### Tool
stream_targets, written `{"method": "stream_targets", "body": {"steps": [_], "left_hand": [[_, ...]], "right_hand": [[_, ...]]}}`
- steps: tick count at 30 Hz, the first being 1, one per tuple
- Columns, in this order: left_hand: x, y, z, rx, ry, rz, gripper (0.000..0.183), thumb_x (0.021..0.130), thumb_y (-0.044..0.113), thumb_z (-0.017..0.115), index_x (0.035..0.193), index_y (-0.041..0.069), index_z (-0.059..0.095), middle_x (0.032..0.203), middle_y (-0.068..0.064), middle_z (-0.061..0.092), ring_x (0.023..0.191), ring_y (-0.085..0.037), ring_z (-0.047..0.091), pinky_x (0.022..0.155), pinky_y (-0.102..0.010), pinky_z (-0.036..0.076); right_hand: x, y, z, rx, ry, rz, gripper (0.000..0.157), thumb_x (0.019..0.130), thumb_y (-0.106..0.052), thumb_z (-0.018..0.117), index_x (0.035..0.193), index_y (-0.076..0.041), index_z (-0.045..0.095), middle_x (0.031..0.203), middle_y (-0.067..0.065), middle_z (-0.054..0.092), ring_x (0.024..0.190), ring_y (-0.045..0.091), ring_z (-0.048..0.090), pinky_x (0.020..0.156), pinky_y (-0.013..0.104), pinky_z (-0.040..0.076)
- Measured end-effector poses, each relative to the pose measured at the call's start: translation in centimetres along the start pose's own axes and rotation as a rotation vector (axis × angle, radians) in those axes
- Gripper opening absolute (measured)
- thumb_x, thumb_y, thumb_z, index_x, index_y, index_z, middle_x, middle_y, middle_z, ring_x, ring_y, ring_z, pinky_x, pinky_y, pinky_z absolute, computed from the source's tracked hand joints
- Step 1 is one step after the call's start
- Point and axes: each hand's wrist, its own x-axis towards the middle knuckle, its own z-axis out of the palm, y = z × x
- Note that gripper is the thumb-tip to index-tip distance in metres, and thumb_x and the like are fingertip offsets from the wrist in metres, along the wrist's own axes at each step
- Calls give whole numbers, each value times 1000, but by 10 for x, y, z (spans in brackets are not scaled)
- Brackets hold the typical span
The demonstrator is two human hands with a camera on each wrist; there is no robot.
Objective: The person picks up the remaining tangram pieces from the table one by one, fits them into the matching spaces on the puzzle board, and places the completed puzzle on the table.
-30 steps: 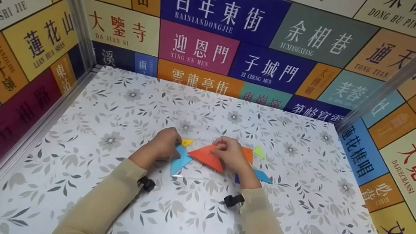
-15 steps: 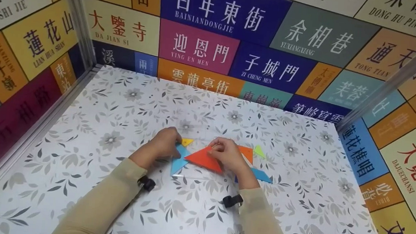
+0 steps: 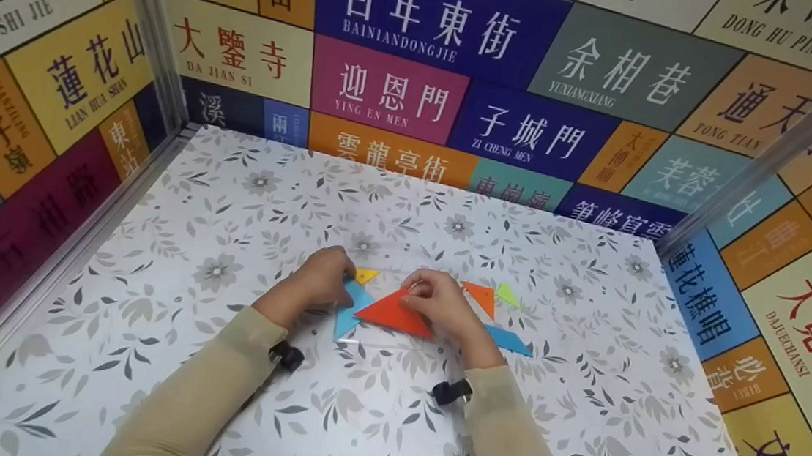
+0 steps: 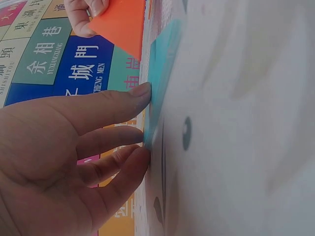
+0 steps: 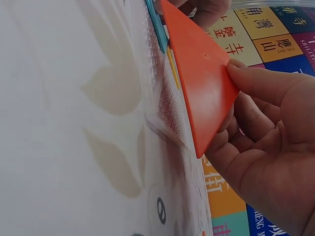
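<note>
In the head view my right hand (image 3: pixel 441 303) pinches a red-orange tangram triangle (image 3: pixel 392 313) by its upper edge. The right wrist view has that triangle (image 5: pixel 204 73) tilted up, thumb on its face and fingers behind, above a clear textured tray (image 5: pixel 170 98). A light blue tangram triangle (image 3: pixel 349 320) lies at the tray's left side. My left hand (image 3: pixel 317 279) rests against it; in the left wrist view the thumb and fingertips touch along the edge of the light blue triangle (image 4: pixel 165 64). Just beyond is a small yellow triangle (image 3: pixel 366 275), partly hidden.
Right of my right hand lie an orange piece (image 3: pixel 484 297), a small green triangle (image 3: pixel 507 296) and a blue piece (image 3: pixel 510 341) partly covered by the forearm. The floral tabletop (image 3: pixel 251 398) is bounded by walls of colourful street-name signs (image 3: pixel 388 94).
My right hand has shifted slightly left and down with the red-orange triangle, which now covers more of the light blue triangle's right side. The left hand has stayed in place.
</note>
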Motion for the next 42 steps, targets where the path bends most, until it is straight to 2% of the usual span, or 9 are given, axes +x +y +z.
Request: {"method": "stream_targets", "body": {"steps": [2,7,12,19,25,31,35,42], "left_hand": [[0,-1,0,10,11,22,46,70,10,94,112,-3,79,110,-14,68,105,-33,63,100,-44,54],[0,1,0,-17,-2,-35,48,71,11,95,114,-2,78,110,-12,66,106,-30,63,103,-44,54],[0,2,0,-28,-13,-71,49,72,12,95,115,-1,77,112,-11,67,108,-29,63,104,-43,54],[0,0,1,-32,-10,-53,48,71,12,95,114,-1,78,112,-11,67,107,-29,63,104,-43,54],[3,-2,1,-37,-17,-56,49,71,12,95,115,-1,78,112,-11,67,107,-29,62,104,-43,53],[0,0,-1,-16,0,-21,45,71,11,94,111,-1,78,111,-13,66,103,-30,62,100,-43,54],[-1,1,-1,-25,-7,-38,45,72,11,95,112,0,77,112,-12,66,105,-30,62,102,-43,54],[-2,3,0,-25,-7,-58,47,72,12,95,114,-1,77,112,-11,66,106,-29,63,104,-43,54]], "right_hand": [[1,0,2,18,-7,-15,12,94,0,75,103,-6,72,81,-1,72,77,13,64,73,25,53],[1,-1,4,17,-41,-48,10,94,-1,75,104,-2,71,81,-1,72,74,11,64,71,23,54],[0,-3,6,10,-73,-50,10,94,-3,75,103,-4,71,81,1,72,70,12,60,68,24,52],[0,-4,9,-16,-87,-9,11,95,-8,77,104,-8,71,81,-1,70,68,14,58,66,24,50],[-2,-5,11,-5,-105,-8,11,95,-6,76,103,-9,70,80,-1,69,63,17,54,58,24,46],[-2,-6,13,-16,-127,-9,10,95,-5,74,103,-9,70,80,-1,68,59,18,52,55,25,46],[-2,-7,15,-27,-134,-5,10,95,-4,75,102,-10,71,80,-2,68,60,17,53,56,24,46],[-1,-9,17,-20,-157,-55,9,93,-1,76,100,-4,71,78,-1,67,58,15,51,55,22,45]]}}
